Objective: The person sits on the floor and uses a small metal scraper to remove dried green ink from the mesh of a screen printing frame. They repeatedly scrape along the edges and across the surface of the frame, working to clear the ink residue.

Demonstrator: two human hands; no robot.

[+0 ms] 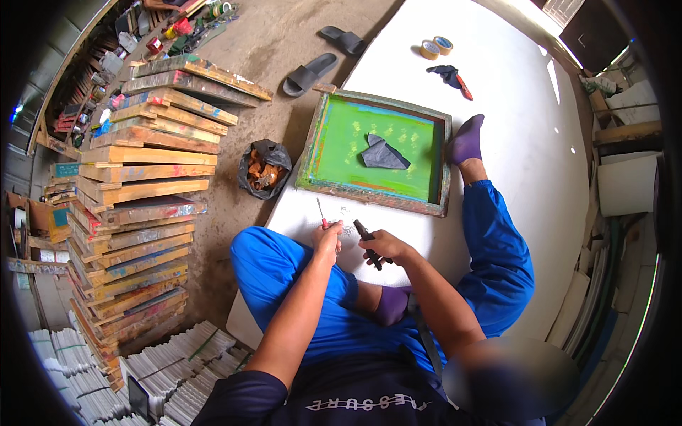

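Note:
My left hand [327,243] is closed around a screwdriver [325,223] with a red handle, its thin shaft pointing away from me. Across from it, my right hand [386,247] grips a black hand tool [363,231]; its exact kind is hard to make out. Small thin bits [347,229] lie on the white board [430,245] between the two hands. Just beyond them rests a wooden screen-printing frame [369,196] with green mesh [338,153] and yellow marks. A folded dark cloth [386,154] lies on the mesh.
Wooden frames [145,174] are stacked high on the left, with white bundled sheets [170,369] below. A black bag [264,170] of brown scraps stands by the board. Farther off are slippers [310,74], tape rolls [430,50] and a red-handled tool with dark cloth [449,77].

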